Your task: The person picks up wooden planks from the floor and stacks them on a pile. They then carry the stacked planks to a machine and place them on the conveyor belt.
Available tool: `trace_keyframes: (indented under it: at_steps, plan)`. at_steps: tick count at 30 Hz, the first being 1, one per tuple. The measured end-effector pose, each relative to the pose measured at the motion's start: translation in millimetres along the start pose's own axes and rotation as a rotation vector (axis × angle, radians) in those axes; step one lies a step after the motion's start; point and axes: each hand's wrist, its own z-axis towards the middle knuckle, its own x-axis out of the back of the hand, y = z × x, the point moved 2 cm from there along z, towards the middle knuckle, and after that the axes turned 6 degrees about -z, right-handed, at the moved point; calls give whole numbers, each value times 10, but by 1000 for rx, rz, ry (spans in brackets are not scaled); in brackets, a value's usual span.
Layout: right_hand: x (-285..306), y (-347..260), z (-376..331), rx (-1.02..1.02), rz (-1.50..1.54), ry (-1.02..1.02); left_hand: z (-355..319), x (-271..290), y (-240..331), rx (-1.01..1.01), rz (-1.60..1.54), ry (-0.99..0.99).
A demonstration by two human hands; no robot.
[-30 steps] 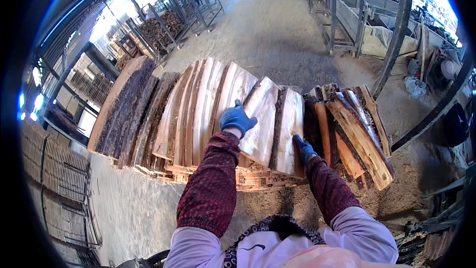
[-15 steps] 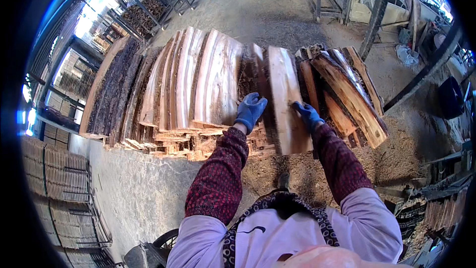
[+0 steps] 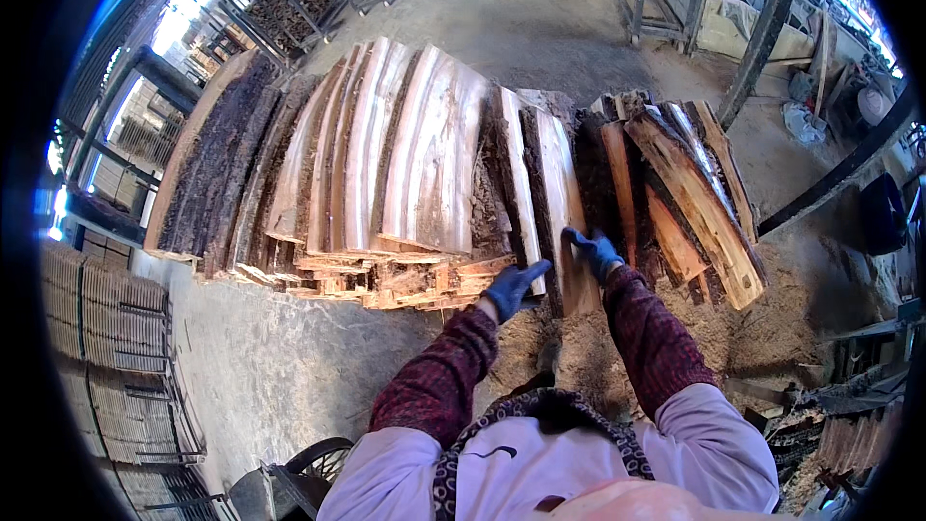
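I can't tell how closed either grip is, left hand (image 3: 513,289) at a slab (image 3: 521,191), right hand (image 3: 595,251) on a plank (image 3: 558,183).

floor (image 3: 280,357): grey | sawdust (image 3: 772,333): strewn on it | board stack (image 3: 400,282): bark-edged planks (image 3: 434,159) on top
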Motion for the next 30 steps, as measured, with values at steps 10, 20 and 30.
trace_keyframes:
  at_steps: [10, 20, 30]
  plan:
    - [201, 226, -556, 531, 166, -221, -813, -274, -383, -87, -4, -125]
    - [1602, -110, -2390, 404, 871, 10, -1947, -1289, 84, -170, 7, -448]
    - [3651, 664, -5777, 752, 733, 1007, -3112, -4027, 879, -651, 541, -1509]
